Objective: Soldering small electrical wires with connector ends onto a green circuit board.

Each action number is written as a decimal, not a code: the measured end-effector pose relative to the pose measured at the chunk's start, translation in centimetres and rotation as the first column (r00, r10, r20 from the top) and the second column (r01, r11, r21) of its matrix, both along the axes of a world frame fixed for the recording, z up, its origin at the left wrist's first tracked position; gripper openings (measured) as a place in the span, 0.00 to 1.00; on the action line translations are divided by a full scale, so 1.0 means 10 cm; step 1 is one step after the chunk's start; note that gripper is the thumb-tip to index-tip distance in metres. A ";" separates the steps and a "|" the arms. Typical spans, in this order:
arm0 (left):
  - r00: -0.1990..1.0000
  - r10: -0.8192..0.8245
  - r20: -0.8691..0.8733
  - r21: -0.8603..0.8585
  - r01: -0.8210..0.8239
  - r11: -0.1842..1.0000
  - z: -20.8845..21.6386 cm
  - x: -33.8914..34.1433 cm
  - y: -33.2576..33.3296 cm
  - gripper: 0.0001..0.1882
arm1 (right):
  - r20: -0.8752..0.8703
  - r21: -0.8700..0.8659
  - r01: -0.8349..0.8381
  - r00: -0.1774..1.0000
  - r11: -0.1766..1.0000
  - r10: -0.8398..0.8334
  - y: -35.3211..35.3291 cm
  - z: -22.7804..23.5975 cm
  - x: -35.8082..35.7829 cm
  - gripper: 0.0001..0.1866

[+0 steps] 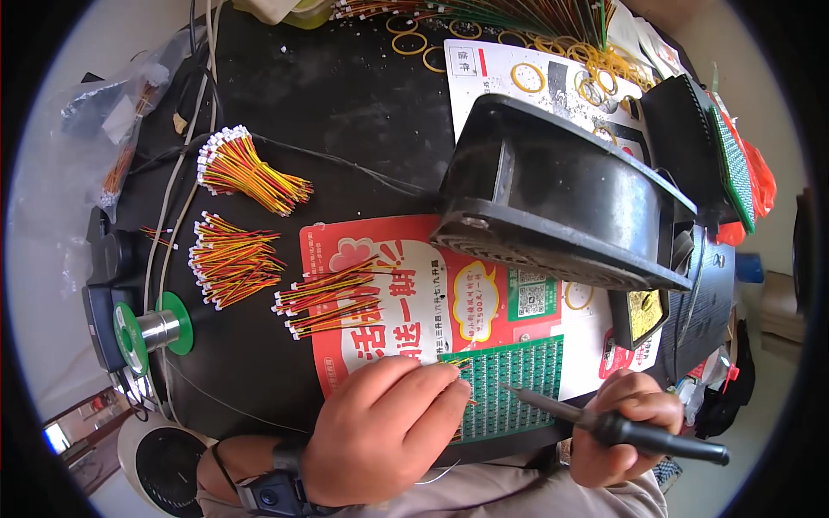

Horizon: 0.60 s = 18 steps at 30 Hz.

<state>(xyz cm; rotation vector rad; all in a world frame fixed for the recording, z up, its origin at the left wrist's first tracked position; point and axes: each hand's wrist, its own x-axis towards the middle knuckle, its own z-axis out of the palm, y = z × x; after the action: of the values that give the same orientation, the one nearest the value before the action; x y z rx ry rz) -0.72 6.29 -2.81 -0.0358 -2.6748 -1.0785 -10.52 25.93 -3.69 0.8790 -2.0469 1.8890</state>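
My right hand (pixel 617 414) is wrapped round the dark handle of a soldering iron (pixel 643 436). Its thin tip points left, over the green circuit board (pixel 514 397) with rows of small pads. My left hand (pixel 384 423) rests over the board's left edge, fingers pressed together and curled down. Short yellow and red wire ends show by its fingertips; what the fingers pinch is hidden. Beyond it, loose red-yellow wires with white connectors (pixel 332 298) lie on a red printed sheet (pixel 337 358). From a solder spool (pixel 158 330), a thin strand runs toward my left hand.
A black fan (pixel 561 190) stands tilted beyond the board, next to a tray of yellow sponge (pixel 646 312). Two bundles of connector wires, one upper (pixel 250 173) and one lower (pixel 233 259), lie at left. Cables cross the left side; yellow rings (pixel 528 78) are scattered at the back.
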 end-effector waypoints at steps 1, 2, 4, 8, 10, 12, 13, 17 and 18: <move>1.000 -0.004 -0.013 0.018 0.004 1.000 0.02 -0.03 0.00 0.15 | -0.075 0.032 -0.034 0.997 0.999 0.036 0.03 0.00 -0.01 0.27; 1.000 0.004 -0.026 0.013 -0.003 1.000 0.03 -0.04 -0.02 0.15 | -0.101 0.055 -0.050 0.993 0.997 0.056 0.04 -0.06 -0.01 0.27; 0.998 0.017 -0.053 0.008 -0.016 1.000 0.05 -0.05 -0.04 0.16 | -0.111 0.086 -0.086 0.989 0.993 0.095 0.05 -0.07 0.00 0.26; 0.990 0.048 -0.132 -0.080 -0.059 0.995 -0.08 0.02 0.04 0.14 | -0.123 0.177 0.016 0.992 0.984 0.006 -0.04 -0.06 0.07 0.24; 0.988 0.040 -0.147 -0.115 -0.057 0.992 -0.12 0.04 0.05 0.13 | -0.095 0.221 0.021 0.995 0.975 0.000 -0.04 -0.06 0.08 0.23; 0.989 0.031 -0.145 -0.123 -0.049 0.991 -0.13 0.03 0.05 0.13 | -0.103 0.253 0.009 0.995 0.967 0.018 -0.04 -0.05 0.06 0.23; 0.990 0.032 -0.138 -0.122 -0.049 0.991 -0.13 0.03 0.05 0.13 | -0.108 0.265 0.008 0.994 0.964 0.021 -0.04 -0.05 0.06 0.23; 0.992 0.040 -0.121 -0.107 -0.053 0.993 -0.13 0.01 0.05 0.13 | -0.176 0.289 0.024 0.984 0.957 0.028 -0.02 -0.07 0.03 0.23; 0.992 0.043 -0.117 -0.104 -0.055 0.993 -0.14 0.01 0.05 0.13 | -0.179 0.294 0.020 0.983 0.956 0.034 -0.02 -0.07 0.03 0.23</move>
<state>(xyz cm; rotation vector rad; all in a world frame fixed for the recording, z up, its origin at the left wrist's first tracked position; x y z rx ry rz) -0.58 6.78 -4.17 -0.0501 -2.6132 -0.8903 -10.23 25.69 -4.42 1.0839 -2.2442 1.4634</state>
